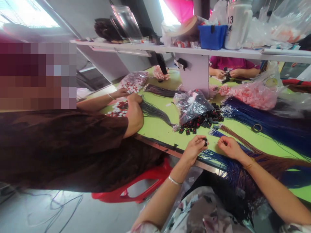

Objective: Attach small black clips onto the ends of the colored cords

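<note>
My left hand (194,149) is closed, pinching a small black plastic connector housing (205,141) at the table's front edge. Just to its right, my right hand (229,147) is closed in a pinch. A thin pale tip, which looks like the terminal end of a wire (215,143), pokes out from its fingers toward the housing, apart from it. Below my hands, a bundle of blue wires (225,165) hangs over the edge. Brown wires (243,137) run back to the right. Loose black housings (194,124) are heaped beyond my left hand.
A clear bag (193,103) of black parts sits behind the heap. Dark blue wires (274,129) with a tape roll (257,128) lie right. Pink parts (255,95) lie beyond. A co-worker's arm (134,113) is at left, above a red stool (136,184). A shelf (155,48) crosses overhead.
</note>
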`<action>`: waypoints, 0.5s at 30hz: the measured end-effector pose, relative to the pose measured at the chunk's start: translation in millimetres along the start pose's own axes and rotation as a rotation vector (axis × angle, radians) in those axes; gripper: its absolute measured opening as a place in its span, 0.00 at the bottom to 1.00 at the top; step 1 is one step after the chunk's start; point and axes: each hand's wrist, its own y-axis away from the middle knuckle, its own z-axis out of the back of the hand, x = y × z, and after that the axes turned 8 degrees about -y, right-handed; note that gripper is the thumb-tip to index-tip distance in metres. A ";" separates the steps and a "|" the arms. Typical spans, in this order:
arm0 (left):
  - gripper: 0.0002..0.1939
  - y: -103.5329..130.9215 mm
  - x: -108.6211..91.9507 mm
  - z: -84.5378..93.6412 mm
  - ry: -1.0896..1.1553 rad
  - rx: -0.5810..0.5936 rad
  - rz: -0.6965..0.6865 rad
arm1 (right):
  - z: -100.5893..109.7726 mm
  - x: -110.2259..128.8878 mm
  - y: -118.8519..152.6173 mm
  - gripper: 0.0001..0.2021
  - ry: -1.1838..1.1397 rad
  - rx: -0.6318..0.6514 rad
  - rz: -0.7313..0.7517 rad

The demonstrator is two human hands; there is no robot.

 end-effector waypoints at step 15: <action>0.10 -3.1 2.4 -25.8 0.304 0.089 0.179 | -3.3 6.7 5.1 0.05 0.070 -0.027 0.033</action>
